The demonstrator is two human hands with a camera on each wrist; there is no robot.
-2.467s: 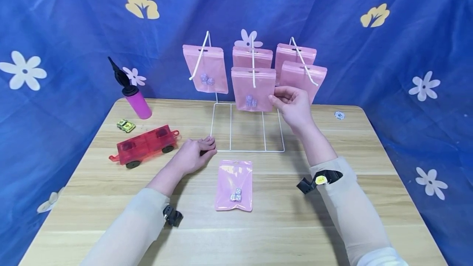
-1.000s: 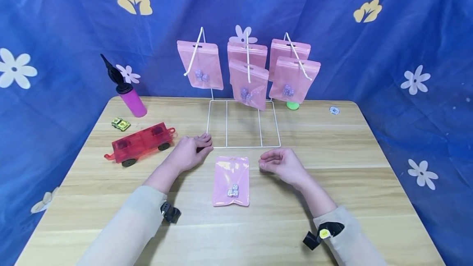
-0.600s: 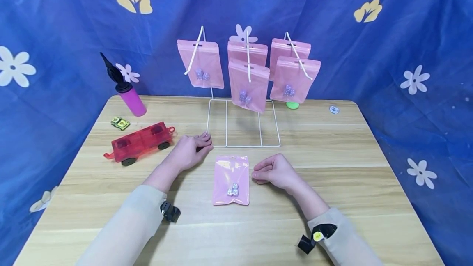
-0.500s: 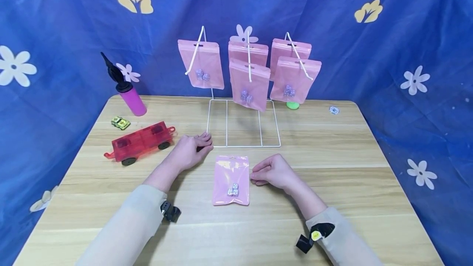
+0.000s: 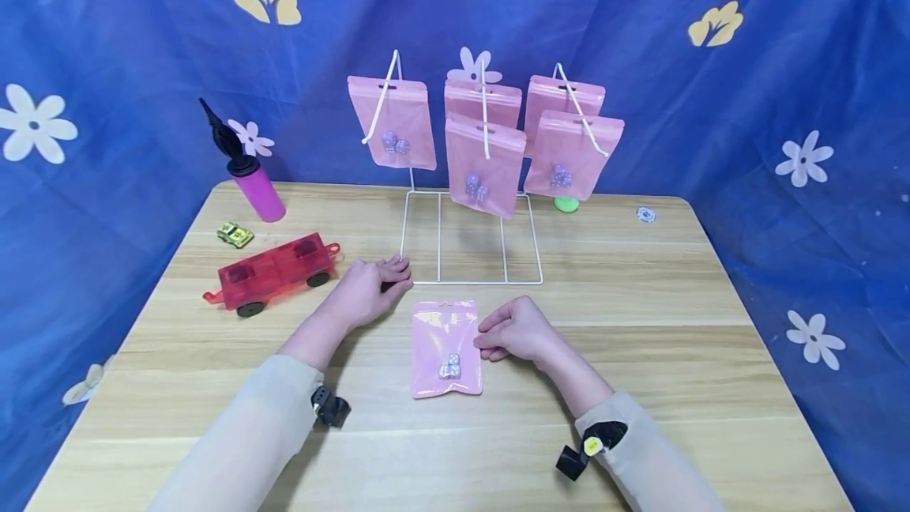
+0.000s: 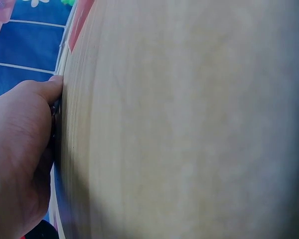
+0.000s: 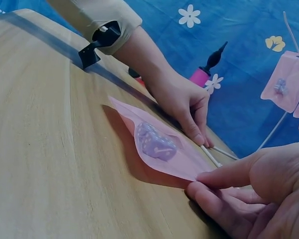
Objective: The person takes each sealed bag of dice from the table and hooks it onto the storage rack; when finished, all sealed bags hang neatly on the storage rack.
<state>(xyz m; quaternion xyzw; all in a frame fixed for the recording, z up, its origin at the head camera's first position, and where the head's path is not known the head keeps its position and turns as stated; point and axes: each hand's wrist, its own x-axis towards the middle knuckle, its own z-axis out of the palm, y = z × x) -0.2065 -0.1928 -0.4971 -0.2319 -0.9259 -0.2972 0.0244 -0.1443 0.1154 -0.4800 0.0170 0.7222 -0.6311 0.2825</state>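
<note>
My left hand (image 5: 366, 291) pinches the front left corner of a white wire display rack (image 5: 469, 283), and its thumb shows at the wire in the left wrist view. A pink zip bag (image 5: 430, 346) with several pale dice (image 5: 451, 368) inside lies on the table in front of the rack. The thumb and index finger of my right hand (image 5: 517, 330) pinch the bag's right edge. In the right wrist view the near edge of the bag is tilted up from the wood. Similar pink bags (image 5: 486, 152) hang from the rack's three hooks, one on the left hook, two each on the others.
To the left lie a red toy wagon (image 5: 277, 271) with black wheels and a small yellow-green toy car (image 5: 235, 235). A purple pump with a black nozzle (image 5: 261, 194) stands behind them. A green disc (image 5: 566, 205) and a blue-white chip (image 5: 645, 215) lie at the back right.
My right hand has left the front bag on the middle hook, come down toward me, and moved left to the edge of the lying bag. The left hand has stayed at the rack corner.
</note>
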